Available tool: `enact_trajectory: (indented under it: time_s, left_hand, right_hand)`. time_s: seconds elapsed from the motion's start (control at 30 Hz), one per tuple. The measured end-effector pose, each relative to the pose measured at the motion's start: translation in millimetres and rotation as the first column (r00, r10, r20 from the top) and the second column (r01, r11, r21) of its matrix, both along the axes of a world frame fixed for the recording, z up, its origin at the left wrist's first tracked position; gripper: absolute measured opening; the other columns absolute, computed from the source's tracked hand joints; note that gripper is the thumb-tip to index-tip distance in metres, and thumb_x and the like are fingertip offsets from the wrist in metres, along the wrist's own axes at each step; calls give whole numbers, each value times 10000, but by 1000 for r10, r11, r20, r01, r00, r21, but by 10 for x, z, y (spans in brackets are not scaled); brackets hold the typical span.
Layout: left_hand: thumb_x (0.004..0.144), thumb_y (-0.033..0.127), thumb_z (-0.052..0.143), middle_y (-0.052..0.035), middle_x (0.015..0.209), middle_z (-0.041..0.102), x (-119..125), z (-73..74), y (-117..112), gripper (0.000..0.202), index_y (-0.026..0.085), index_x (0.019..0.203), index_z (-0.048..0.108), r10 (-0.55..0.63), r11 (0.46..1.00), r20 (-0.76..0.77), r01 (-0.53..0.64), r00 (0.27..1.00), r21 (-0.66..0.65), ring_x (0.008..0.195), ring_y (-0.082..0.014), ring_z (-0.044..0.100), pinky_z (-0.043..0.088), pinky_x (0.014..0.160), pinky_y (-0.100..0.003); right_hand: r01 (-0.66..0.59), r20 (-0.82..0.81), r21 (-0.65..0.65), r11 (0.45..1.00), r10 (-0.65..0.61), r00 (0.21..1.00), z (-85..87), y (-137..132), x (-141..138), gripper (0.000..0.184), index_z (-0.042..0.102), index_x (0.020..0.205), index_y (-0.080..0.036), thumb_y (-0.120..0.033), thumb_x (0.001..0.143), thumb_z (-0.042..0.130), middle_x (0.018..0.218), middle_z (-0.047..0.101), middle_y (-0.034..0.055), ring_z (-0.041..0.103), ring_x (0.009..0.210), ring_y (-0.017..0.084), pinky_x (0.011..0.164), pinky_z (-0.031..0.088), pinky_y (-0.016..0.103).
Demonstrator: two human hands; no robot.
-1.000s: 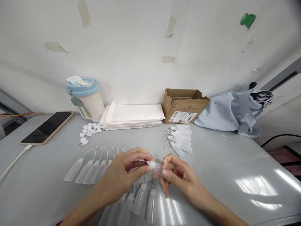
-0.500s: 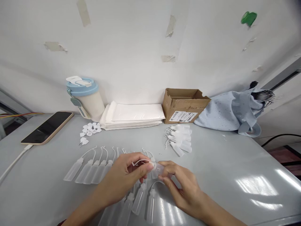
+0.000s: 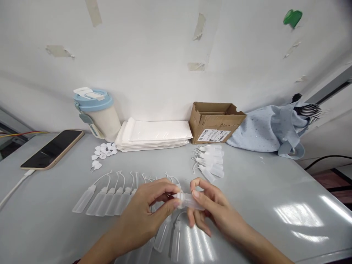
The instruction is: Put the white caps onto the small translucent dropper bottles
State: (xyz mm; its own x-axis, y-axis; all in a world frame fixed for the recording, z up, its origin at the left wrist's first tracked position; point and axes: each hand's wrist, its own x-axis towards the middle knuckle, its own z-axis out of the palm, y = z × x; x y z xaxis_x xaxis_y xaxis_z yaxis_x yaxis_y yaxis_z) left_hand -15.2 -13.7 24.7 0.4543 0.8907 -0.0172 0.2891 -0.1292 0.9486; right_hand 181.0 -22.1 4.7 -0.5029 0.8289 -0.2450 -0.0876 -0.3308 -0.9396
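Note:
Between my two hands lies a small translucent squeeze bottle [image 3: 189, 201], nearly level, with its white needle tip pointing left. My left hand [image 3: 154, 209] pinches the white collar at the bottle's neck between thumb and fingertips. The bottle's body is held by the thumb and fingers of my right hand [image 3: 210, 205]. Beneath and in front of my hands lie more bottles [image 3: 176, 242], partly hidden. To the left, a row of similar bottles [image 3: 84, 200] with thin strap caps lies on the table. Loose white needle tips [image 3: 96, 165] are behind that row.
More small bottles [image 3: 211, 161] form a pile before an open cardboard box [image 3: 210, 128]. White padded envelopes [image 3: 156, 132] are stacked against the wall, beside a blue-lidded cup [image 3: 103, 115]. A phone [image 3: 52, 150] on its cable lies left; a blue fabric bag [image 3: 258, 128] sits right.
The bottle has turned in my hands, and its white tip now shows to the left. My right hand's fingers have shifted on the body, with the lower ones spreading.

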Motion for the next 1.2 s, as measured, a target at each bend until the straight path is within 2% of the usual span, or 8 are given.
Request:
enact_trajectory:
  time_s: [0.07,0.13,0.23,0.57,0.7,0.83,0.97,1.2]
  left_hand:
    - [860,274,537,-21,830,633,-2,7,9,142,187,854,650,52,999,33,-52,998,-5,741,-144,583,485,663,-228]
    - [856,292,546,-19,836,636,-3,23,25,149,191,857,656,94,995,66,-92,993,-39,726,-143,586,488,653,-229]
    - [865,320,534,-2,761,630,-5,52,51,178,196,883,662,100,985,76,-88,992,-148,687,-141,589,487,665,-244]
    - [894,369,488,19,599,548,-31,39,90,312,150,694,586,-19,943,150,68,988,-326,551,-110,527,433,589,-241]
    - [892,347,489,17,610,533,-17,45,57,300,155,677,570,-29,957,144,69,989,-281,561,-110,514,426,573,-231]
    - [890,326,491,12,642,528,-1,41,26,274,163,692,586,-40,982,70,53,997,-181,587,-116,524,430,579,-227]
    - [901,307,473,3,646,542,22,11,1,269,168,707,598,-34,999,-24,34,999,-40,591,-121,541,432,577,-227]
    - [882,268,507,-15,680,598,28,-50,10,170,178,806,629,-9,993,-64,16,998,116,639,-141,570,464,633,-244]
  right_hand:
    - [103,200,383,918,-191,961,-1,-21,3,136,481,926,-200,-328,895,518,674,641,11,500,462,81,433,413,187]
    - [83,264,732,676,-393,881,-9,-38,10,148,553,1002,-194,-206,856,574,767,653,38,554,573,117,513,473,225]
    - [21,182,926,377,-494,850,-26,-52,20,303,568,1103,-197,-63,832,565,875,661,74,617,707,157,565,518,247]
    - [-66,156,981,185,-533,831,-85,-76,22,427,518,1207,-199,-18,822,554,848,658,86,643,748,192,588,554,296]
    - [4,142,966,260,-542,828,-49,-106,20,331,560,1147,-202,-78,840,540,736,664,48,586,570,154,477,501,261]
    - [203,151,759,619,-469,870,-2,-122,4,100,638,923,-181,-202,857,566,513,523,-36,451,391,84,361,381,196]
    - [290,104,322,901,-339,935,20,-90,0,231,614,827,-154,-378,859,567,431,377,-89,342,319,48,310,314,165]
    - [271,7,81,959,-272,962,19,-50,10,279,579,796,-144,-419,842,594,458,446,-79,341,309,32,306,348,158]
